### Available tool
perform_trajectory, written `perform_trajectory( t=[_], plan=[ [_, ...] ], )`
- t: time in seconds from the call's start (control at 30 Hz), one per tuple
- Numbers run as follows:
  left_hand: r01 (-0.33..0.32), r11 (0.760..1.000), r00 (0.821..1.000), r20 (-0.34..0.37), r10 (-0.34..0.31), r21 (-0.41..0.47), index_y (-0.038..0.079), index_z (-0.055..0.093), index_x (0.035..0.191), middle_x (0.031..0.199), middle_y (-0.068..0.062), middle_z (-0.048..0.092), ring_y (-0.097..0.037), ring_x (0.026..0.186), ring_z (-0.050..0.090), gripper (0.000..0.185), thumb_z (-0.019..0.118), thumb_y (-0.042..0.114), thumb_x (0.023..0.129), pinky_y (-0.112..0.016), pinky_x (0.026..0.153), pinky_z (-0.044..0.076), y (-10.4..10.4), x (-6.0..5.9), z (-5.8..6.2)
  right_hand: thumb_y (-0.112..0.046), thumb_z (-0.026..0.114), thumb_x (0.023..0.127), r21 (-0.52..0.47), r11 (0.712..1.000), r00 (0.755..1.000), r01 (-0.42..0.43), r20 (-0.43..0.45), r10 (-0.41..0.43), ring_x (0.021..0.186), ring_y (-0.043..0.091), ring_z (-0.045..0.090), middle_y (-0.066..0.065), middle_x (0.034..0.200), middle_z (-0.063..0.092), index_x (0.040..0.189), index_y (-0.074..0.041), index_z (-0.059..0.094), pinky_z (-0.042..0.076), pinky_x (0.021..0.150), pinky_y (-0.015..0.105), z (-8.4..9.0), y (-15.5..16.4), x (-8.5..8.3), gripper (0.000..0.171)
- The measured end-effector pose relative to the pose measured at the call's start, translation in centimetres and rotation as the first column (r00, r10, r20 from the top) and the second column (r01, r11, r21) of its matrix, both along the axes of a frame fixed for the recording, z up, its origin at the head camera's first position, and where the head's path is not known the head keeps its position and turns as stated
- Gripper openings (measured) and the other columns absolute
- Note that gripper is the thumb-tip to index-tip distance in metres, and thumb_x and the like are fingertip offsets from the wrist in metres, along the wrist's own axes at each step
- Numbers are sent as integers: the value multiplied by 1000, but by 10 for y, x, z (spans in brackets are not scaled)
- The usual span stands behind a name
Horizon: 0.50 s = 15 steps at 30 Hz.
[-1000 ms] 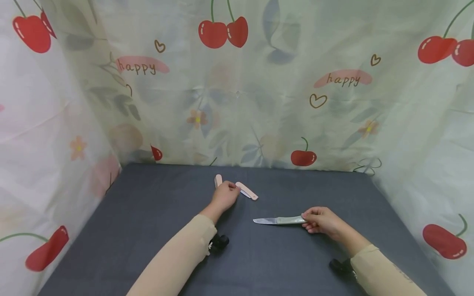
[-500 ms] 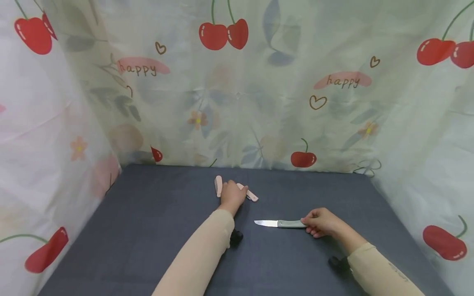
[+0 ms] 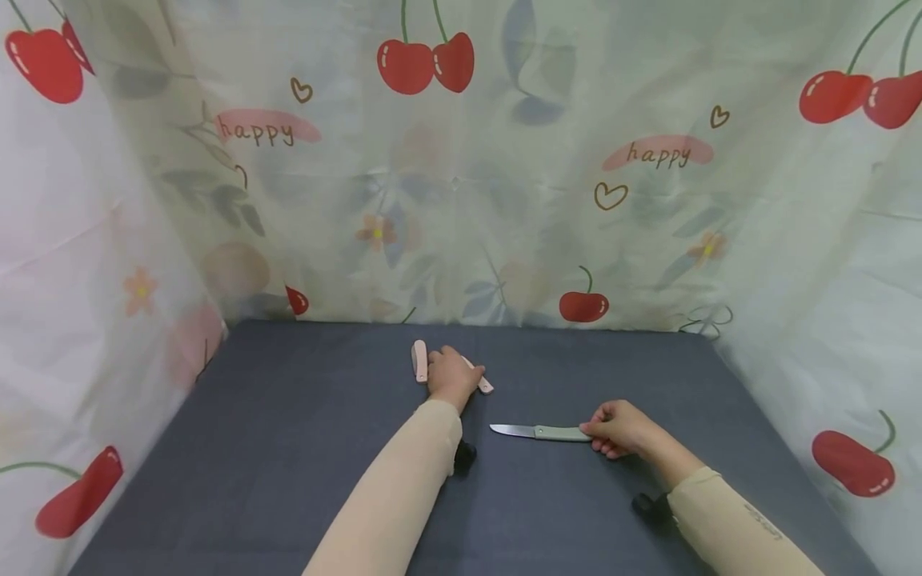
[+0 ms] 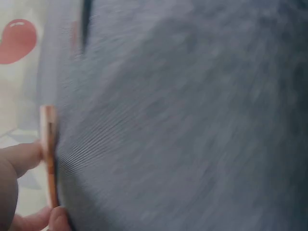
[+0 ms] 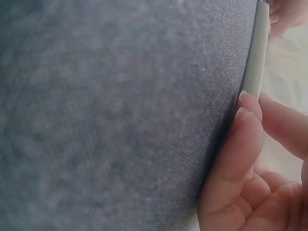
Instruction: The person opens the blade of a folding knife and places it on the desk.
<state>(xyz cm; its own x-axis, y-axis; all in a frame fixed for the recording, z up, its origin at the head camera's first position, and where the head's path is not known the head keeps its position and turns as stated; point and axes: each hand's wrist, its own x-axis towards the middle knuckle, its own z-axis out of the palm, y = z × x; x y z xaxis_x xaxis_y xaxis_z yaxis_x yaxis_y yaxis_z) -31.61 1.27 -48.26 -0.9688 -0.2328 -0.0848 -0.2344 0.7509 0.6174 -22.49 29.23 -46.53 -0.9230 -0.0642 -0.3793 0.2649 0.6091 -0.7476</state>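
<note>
My right hand (image 3: pixel 618 428) pinches the end of a pale green handle on an unfolded folding knife (image 3: pixel 562 434). Its blade points left, low over the dark cloth. Farther back, my left hand (image 3: pixel 452 378) reaches over a pink folding knife (image 3: pixel 486 386), whose blade is hidden. In the left wrist view, thumb and fingers touch that pink knife (image 4: pixel 49 154) toward its middle and lower end. A second pink folding knife (image 3: pixel 420 362) lies just left of the left hand. In the right wrist view, thumb and fingertips hold the green handle (image 5: pixel 256 57).
A dark grey cloth (image 3: pixel 302 448) covers the table. Behind and at both sides hangs a pale curtain (image 3: pixel 461 240) printed with cherries, leaves and "happy". Black wrist cameras (image 3: pixel 464 458) show at both sleeves.
My left hand has moved right, away from the left pink knife and over the other one, covering more of it. The right hand with the green knife has stayed nearly in place.
</note>
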Motion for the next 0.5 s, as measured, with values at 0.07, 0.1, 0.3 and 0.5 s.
perform_trajectory(
  t=[0.07, 0.1, 0.3, 0.5],
  plan=[
    [45, 999, 999, 27, -45, -8, -8, 47, 133, 124, -29, 49, -41, 106, 58, 73, 80, 37, 86, -47, 92, 49, -4, 1, 5, -16, 71, 95, -6, 1000, 1000, 2, 2, -2, 52, 12, 56, 10, 69, 64, 90, -1, 60, 51, 51, 28, 0, 0, -1, 19],
    [72, 997, 997, 37, -72, -8, -8, 46, 134, 125, -29, 49, -41, 108, 58, 73, 80, 35, 85, -47, 93, 49, -7, 2, 7, -16, 71, 95, -10, 1000, 1000, 5, 5, -5, 53, 12, 56, 10, 69, 64, 90, -1, 60, 51, 51, 28, 1, 0, -1, 19],
    [229, 973, 971, 65, -228, -10, 0, 51, 133, 123, -23, 59, -37, 115, 57, 65, 83, 30, 84, -45, 97, 47, -18, 7, 14, -16, 71, 95, 7, 1000, 1000, 2, 11, -2, 54, 14, 58, 11, 71, 65, 94, -1, 59, 52, 52, 30, 5, 2, -1, 19],
    [312, 950, 948, 66, -312, 23, 5, 56, 127, 119, -16, 63, -33, 113, 60, 53, 82, 24, 85, -44, 94, 48, -27, 18, 16, -18, 68, 97, 38, 999, 999, -39, -30, 40, 55, 15, 57, 11, 72, 64, 92, 0, 60, 52, 54, 31, 19, 1, -2, 21]
  ],
)
